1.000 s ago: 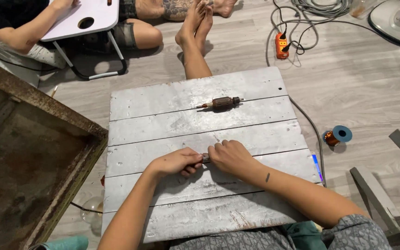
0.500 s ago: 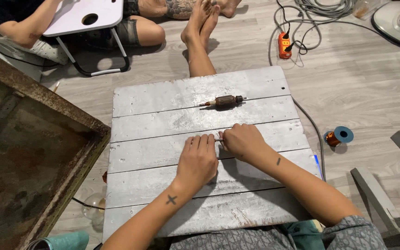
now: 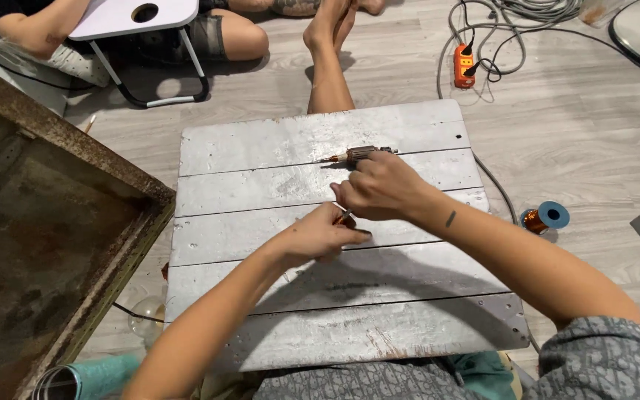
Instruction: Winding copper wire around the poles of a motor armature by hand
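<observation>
At the centre of the frame, the left hand (image 3: 320, 238) curls its fingers into a pinch around a small copper-coloured piece (image 3: 346, 219), only its tip showing. The right hand (image 3: 383, 187), just above and touching it, is loosely closed; whether it grips anything I cannot tell. Both rest over the grey painted wooden plank worktop (image 3: 261, 192). A small brown motor armature with a metal shaft (image 3: 361, 154) lies just above the right hand. A spool of copper wire with blue flange (image 3: 544, 218) sits on the floor at right.
</observation>
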